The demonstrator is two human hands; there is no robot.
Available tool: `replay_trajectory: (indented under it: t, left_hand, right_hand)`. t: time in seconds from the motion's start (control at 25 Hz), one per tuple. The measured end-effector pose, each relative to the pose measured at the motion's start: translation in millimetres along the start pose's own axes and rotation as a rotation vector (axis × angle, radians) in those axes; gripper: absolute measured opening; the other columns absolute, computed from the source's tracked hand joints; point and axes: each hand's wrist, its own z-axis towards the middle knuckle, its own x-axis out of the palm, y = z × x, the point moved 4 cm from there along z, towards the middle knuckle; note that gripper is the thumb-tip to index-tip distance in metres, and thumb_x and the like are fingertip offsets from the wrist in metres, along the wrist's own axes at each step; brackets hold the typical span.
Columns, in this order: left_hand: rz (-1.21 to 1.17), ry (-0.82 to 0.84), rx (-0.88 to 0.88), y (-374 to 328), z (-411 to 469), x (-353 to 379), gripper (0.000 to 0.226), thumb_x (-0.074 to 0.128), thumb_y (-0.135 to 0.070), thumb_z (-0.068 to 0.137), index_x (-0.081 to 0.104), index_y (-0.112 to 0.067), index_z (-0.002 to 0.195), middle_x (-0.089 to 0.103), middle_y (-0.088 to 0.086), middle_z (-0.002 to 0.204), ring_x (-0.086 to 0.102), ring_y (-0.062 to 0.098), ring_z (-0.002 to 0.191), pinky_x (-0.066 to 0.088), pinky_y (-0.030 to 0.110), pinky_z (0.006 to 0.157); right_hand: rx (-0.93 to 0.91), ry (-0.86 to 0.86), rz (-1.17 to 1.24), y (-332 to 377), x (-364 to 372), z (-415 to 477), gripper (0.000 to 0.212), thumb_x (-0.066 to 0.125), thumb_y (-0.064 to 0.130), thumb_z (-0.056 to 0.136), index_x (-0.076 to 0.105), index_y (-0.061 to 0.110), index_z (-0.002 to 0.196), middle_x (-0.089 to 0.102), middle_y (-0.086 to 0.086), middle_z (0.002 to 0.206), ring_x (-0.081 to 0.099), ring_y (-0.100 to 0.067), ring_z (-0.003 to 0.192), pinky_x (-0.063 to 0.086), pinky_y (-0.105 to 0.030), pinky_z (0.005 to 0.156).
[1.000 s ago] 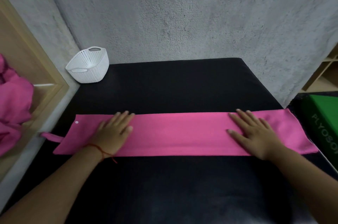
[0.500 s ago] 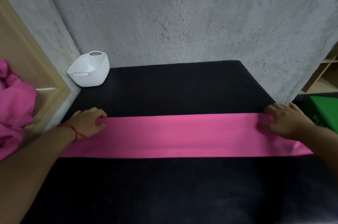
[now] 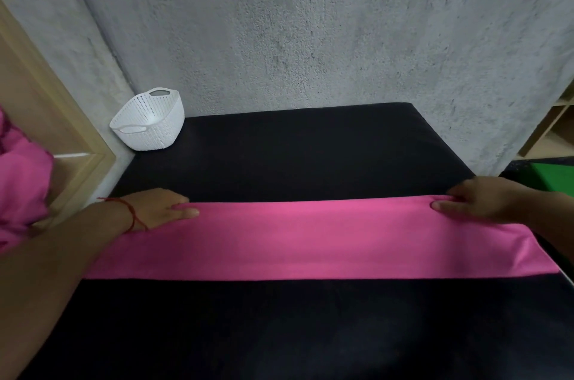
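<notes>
left hand (image 3: 157, 209) grip pinching pink cloth (image 3: 310, 240) far edge, right hand (image 3: 484, 200) grip likewise, black table (image 3: 295, 156)

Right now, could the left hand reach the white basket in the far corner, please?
Probably yes: only bare black surface lies between the left hand and the white basket. The hand pinches the far edge of the pink cloth, so it must let go first.

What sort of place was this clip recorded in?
Probably an indoor laundry or storage corner set up for folding: a black padded table against a bare concrete wall, a long pink cloth laid across it, and a white basket.
</notes>
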Motion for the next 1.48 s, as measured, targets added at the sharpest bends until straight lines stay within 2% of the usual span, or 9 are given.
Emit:
replay_trajectory:
  t: [0.12,0.28,0.48,0.68,0.96,1.08,1.16,1.28,1.48]
  left_hand:
    - [0.010,-0.088,0.012,1.5,-20.7,-10.1,0.086,0.031,-0.102,0.072,0.060,-0.021,0.077,0.066,-0.007,0.073,0.064,0.007,0.070,0.054,0.034,0.080]
    - [0.016,-0.206,0.049,-5.3,-62.4,-41.5,0.084,0.031,-0.096,0.080,0.051,-0.015,0.074,0.056,-0.006,0.065,0.059,0.011,0.064,0.051,0.036,0.073]
    - [0.215,-0.435,0.007,-15.1,-127.6,-81.3,0.074,0.019,-0.090,0.089,0.057,-0.028,0.078,0.064,-0.010,0.072,0.061,0.003,0.072,0.051,0.030,0.076]
    - [0.216,-0.722,-0.051,-100.1,-185.9,-115.1,0.083,0.004,-0.088,0.087,0.059,-0.027,0.075,0.066,-0.005,0.079,0.061,0.019,0.076,0.051,0.035,0.074]
    - [0.281,-0.895,0.049,-248.2,-240.3,-111.1,0.070,0.006,-0.075,0.098,0.051,-0.025,0.080,0.070,0.001,0.082,0.068,0.031,0.082,0.053,0.041,0.075]
    - [0.263,-0.951,0.067,-196.6,-279.8,-112.5,0.057,0.023,-0.062,0.104,0.071,-0.030,0.109,0.076,0.011,0.098,0.071,0.038,0.088,0.056,0.044,0.075]
    - [0.200,-0.828,-0.145,-115.0,-310.1,-112.5,0.082,0.002,-0.070,0.099,0.067,-0.032,0.133,0.073,0.017,0.120,0.070,0.038,0.105,0.055,0.043,0.091]
    - [0.145,-0.841,-0.360,-63.4,-338.9,-107.7,0.100,-0.008,-0.075,0.090,0.070,-0.024,0.125,0.074,0.015,0.115,0.070,0.033,0.104,0.054,0.040,0.092]
    - [0.411,-0.906,-0.061,-136.9,-325.3,-109.1,0.065,0.010,-0.056,0.106,0.071,-0.033,0.106,0.077,0.010,0.097,0.072,0.035,0.090,0.052,0.038,0.075]
  right_hand:
    - [-0.022,-0.125,-0.025,-6.5,-13.0,-21.1,0.082,0.029,0.101,0.076,0.075,0.034,0.085,0.070,0.013,0.070,0.066,-0.002,0.067,0.054,-0.027,0.069]
    - [-0.043,-0.172,-0.054,-7.3,-39.7,-56.5,0.061,0.041,0.089,0.086,0.076,0.040,0.089,0.071,0.014,0.071,0.067,0.001,0.065,0.052,-0.020,0.063]
    - [-0.014,-0.354,0.065,-0.9,-89.4,-119.6,0.065,0.043,0.090,0.083,0.076,0.034,0.075,0.071,0.011,0.067,0.067,-0.006,0.063,0.058,-0.033,0.066]
    - [-0.054,-0.555,0.181,87.6,-131.8,-184.4,0.064,0.038,0.081,0.094,0.069,0.029,0.073,0.066,0.003,0.062,0.062,-0.011,0.060,0.051,-0.036,0.060]
    - [-0.214,-0.808,-0.047,226.7,-151.5,-251.3,0.061,0.033,0.076,0.100,0.044,0.025,0.069,0.050,0.006,0.061,0.053,-0.016,0.060,0.041,-0.038,0.055]
    - [-0.055,-0.793,0.043,165.5,-142.4,-275.6,0.070,0.024,0.082,0.097,0.050,0.024,0.068,0.052,0.008,0.062,0.054,-0.017,0.061,0.042,-0.036,0.059]
    - [0.182,-0.745,0.083,83.3,-123.6,-299.4,0.095,0.001,0.094,0.087,0.060,0.023,0.067,0.059,0.004,0.067,0.058,-0.020,0.065,0.046,-0.036,0.067]
    - [0.286,-0.847,0.042,36.2,-112.6,-316.9,0.101,-0.011,0.086,0.091,0.061,0.021,0.062,0.059,0.001,0.063,0.060,-0.021,0.060,0.053,-0.038,0.067]
    - [0.111,-0.808,-0.152,71.9,-129.3,-312.8,0.076,0.012,0.067,0.104,0.057,0.021,0.063,0.057,0.006,0.061,0.056,-0.012,0.058,0.043,-0.033,0.059]
